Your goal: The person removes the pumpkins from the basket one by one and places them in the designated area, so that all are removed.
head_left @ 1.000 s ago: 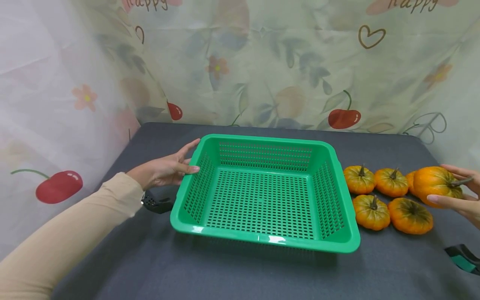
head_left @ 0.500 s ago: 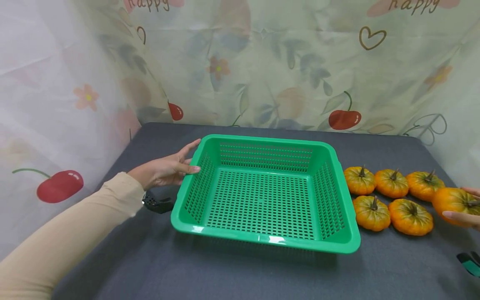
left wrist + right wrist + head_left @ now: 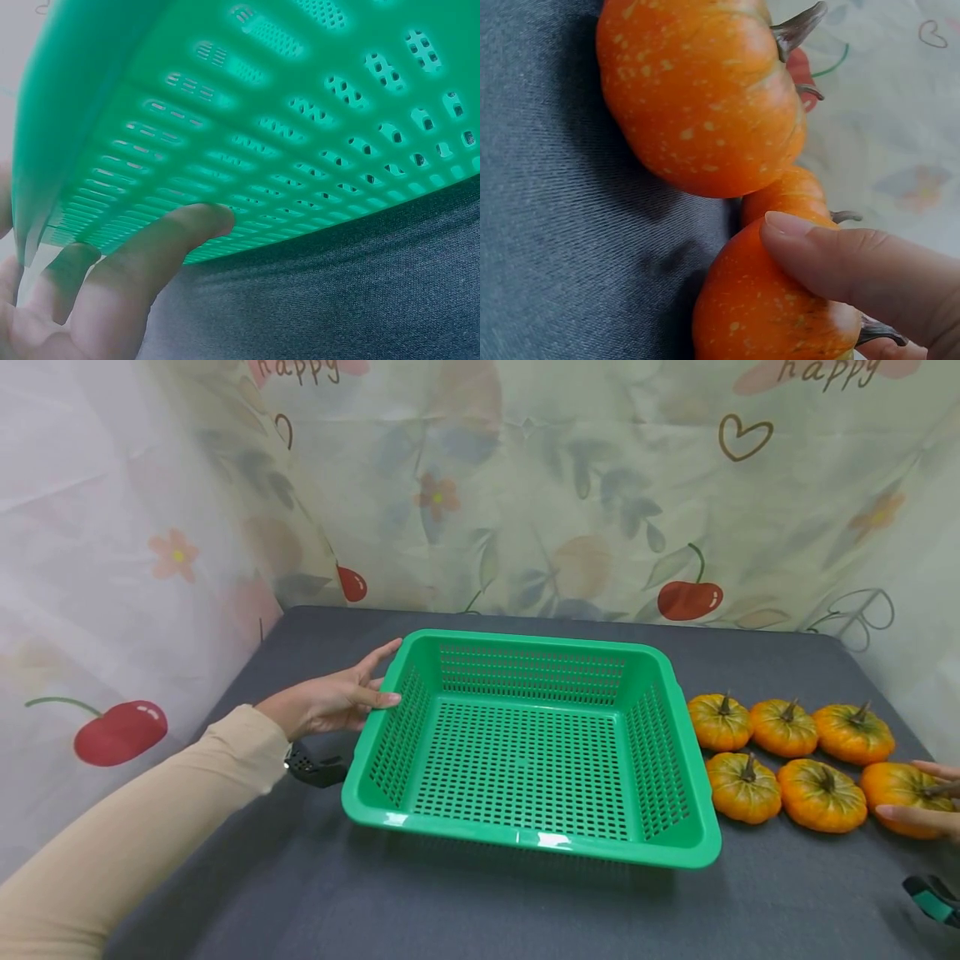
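Note:
A green perforated plastic basket sits mid-table with nothing in it. My left hand grips its left rim, thumb over the top. In the left wrist view, the fingers lie against the basket's outer wall. At the right edge of the head view, my right hand holds a small orange pumpkin at the right end of the front row. The right wrist view shows the thumb pressed on this pumpkin's side; its far side and most of the fingers are hidden.
Several other small pumpkins stand in two rows right of the basket, among them a back-row one and a front-row one. A dark grey cloth covers the table. A printed curtain hangs behind and at the sides.
My right hand has brought its pumpkin from above the back row rightward, then down to the front row, uncovering the back-row pumpkin behind. The left hand and basket have stayed put.

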A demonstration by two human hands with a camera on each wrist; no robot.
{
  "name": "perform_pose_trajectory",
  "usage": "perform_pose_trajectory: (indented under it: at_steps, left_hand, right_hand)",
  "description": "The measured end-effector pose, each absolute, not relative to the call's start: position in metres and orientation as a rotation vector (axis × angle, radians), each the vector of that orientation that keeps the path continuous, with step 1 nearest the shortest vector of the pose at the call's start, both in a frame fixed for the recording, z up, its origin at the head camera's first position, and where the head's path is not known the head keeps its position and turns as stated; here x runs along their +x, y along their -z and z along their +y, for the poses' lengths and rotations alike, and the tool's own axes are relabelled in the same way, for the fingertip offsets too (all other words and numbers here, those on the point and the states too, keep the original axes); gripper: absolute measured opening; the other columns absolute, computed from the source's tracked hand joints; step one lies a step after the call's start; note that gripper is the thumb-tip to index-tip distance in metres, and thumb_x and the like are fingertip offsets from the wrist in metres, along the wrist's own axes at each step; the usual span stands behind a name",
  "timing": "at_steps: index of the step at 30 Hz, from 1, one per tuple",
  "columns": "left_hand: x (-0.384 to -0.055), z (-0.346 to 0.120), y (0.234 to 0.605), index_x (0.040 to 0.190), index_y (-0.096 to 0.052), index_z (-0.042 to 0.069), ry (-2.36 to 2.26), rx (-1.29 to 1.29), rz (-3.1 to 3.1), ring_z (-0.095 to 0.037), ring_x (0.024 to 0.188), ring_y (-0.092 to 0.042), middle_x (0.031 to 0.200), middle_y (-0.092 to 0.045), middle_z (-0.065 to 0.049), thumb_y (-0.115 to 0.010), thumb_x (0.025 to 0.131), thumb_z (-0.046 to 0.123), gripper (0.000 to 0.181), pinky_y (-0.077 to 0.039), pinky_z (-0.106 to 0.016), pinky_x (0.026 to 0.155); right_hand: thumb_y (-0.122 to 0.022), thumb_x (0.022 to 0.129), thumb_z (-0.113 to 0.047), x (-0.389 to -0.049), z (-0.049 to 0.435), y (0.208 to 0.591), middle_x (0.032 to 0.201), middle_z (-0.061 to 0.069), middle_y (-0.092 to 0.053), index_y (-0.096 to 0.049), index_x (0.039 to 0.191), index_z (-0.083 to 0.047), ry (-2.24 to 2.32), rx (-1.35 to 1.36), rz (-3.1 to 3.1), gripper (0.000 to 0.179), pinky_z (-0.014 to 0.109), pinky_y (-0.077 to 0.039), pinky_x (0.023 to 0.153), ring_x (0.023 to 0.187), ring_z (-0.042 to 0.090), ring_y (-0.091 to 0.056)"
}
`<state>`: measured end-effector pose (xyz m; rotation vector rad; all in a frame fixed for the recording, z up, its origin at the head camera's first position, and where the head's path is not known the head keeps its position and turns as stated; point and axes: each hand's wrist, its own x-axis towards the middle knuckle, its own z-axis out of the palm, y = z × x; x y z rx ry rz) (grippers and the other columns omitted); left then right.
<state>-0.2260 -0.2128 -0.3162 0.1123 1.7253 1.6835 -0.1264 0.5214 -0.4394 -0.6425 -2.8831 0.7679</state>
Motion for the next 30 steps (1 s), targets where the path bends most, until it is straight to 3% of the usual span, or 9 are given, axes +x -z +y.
perform_pose_trajectory:
  at_steps: [7, 30]
  left_hand:
    - [-0.2253, -0.2126, 0.3142, 0.149, 0.008, 0.053, -1.682, 0.113, 1.719, -0.030, 0.116, -0.060, 0.162, -0.011, -0.009, -0.057, 0.096, 0.003, 0.098, -0.053, -0.052, 0.091]
    - [-0.2261, -0.2127, 0.3140, 0.149, 0.006, 0.053, -1.687, 0.109, 1.711, -0.030, 0.114, -0.062, 0.162, -0.012, -0.010, -0.057, 0.096, 0.002, 0.097, -0.053, -0.052, 0.090]
  right_hand:
    - [-0.066, 0.088, -0.045, -0.1273, 0.5212, 0.4401, 0.154, 0.033, -0.008, -0.017, 0.151, 0.006, -0.752, -0.641, -2.863, 0.094, 0.067, -0.017, 0.110, 0.139, 0.054, -0.015]
    - [-0.069, 0.085, -0.048, -0.1309, 0.5216, 0.4423, 0.154, 0.035, -0.004, -0.011, 0.153, 0.002, -0.850, -0.671, -2.886, 0.102, 0.069, -0.015, 0.109, 0.140, 0.055, -0.008]
